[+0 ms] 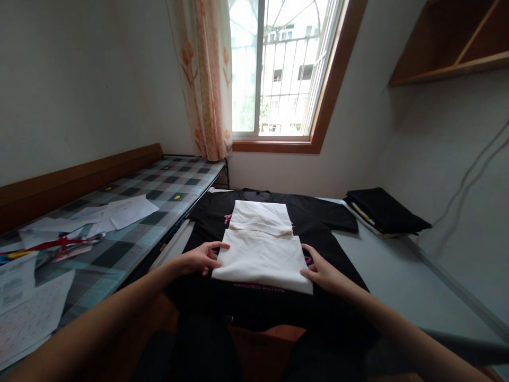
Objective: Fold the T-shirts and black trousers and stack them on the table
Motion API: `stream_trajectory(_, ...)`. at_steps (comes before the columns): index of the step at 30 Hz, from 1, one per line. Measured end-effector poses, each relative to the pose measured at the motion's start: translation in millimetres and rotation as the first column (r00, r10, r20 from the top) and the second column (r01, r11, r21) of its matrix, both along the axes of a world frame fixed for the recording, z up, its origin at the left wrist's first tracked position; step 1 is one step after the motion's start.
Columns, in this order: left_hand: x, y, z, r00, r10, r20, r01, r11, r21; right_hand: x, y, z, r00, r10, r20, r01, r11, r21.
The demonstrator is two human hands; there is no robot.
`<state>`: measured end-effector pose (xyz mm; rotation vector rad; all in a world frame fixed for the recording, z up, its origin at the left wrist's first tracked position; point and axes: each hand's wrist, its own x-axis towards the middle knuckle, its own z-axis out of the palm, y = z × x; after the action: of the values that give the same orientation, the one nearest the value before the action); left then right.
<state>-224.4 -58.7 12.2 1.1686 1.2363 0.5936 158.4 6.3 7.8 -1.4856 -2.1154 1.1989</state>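
Observation:
A folded white garment lies in two sections, near and far, on top of a black T-shirt with pink print. My left hand pinches the left edge of the near section, thumb and forefinger resting over it. At the opposite edge, my right hand grips the cloth between thumb and fingers. The fingers under the cloth are partly hidden. The black T-shirt is spread flat, its neckline toward the window and its lower part in dark shadow.
Beneath the T-shirt is a pale table. A black folder or bag sits on papers at its right. A checked bed at left holds loose papers and a red strap. A wooden shelf juts out upper right.

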Motion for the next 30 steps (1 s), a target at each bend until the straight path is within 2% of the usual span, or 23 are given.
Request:
stream_trajectory(5,0,0,2.2,0.995,-0.074,-0.072,0.076,0.997,0.026,1,-2,-2.4,0.985,0.069,0.156,-0.087,0.99,0.113)
stream_trajectory(8,4,-3,8.8,0.958,-0.047,-0.284,0.094,0.983,0.155,0,-10,0.8,0.957,0.058,0.285,-0.138,0.954,0.267)
stream_trajectory(9,6,-5,11.9,0.928,-0.012,-0.373,0.111,0.963,0.244,0,-14,3.5,0.947,0.043,0.318,-0.156,0.928,0.339)
stream_trajectory(11,11,-11,18.8,0.862,0.047,-0.506,0.198,0.886,0.42,-3,-23,10.1,0.935,0.057,0.35,-0.227,0.856,0.465)
stream_trajectory(13,18,-18,25.5,0.813,0.011,-0.582,0.343,0.799,0.494,-5,-30,16.6,0.914,0.164,0.372,-0.351,0.778,0.521)
stream_trajectory(15,25,-24,31.2,0.746,-0.076,-0.662,0.493,0.732,0.471,-7,-35,20.5,0.87,0.27,0.413,-0.468,0.715,0.519)
stream_trajectory(17,31,-28,35.2,0.654,-0.119,-0.747,0.601,0.682,0.417,-7,-37,21.3,0.832,0.301,0.466,-0.532,0.672,0.516)
stream_trajectory(19,34,-30,37.3,0.576,-0.12,-0.809,0.662,0.649,0.375,-7,-37,20.1,0.811,0.289,0.508,-0.559,0.64,0.527)
stream_trajectory(24,34,-29,32.8,0.448,-0.051,-0.893,0.75,0.565,0.344,-7,-36,18.4,0.751,0.281,0.598,-0.637,0.547,0.543)
stream_trajectory(27,29,-25,27.5,0.431,0.019,-0.902,0.761,0.53,0.375,-8,-35,17.7,0.733,0.237,0.637,-0.653,0.504,0.565)
stream_trajectory(30,22,-20,27.2,0.516,0.076,-0.853,0.712,0.515,0.477,-5,-30,18.9,0.75,0.219,0.624,-0.637,0.493,0.593)
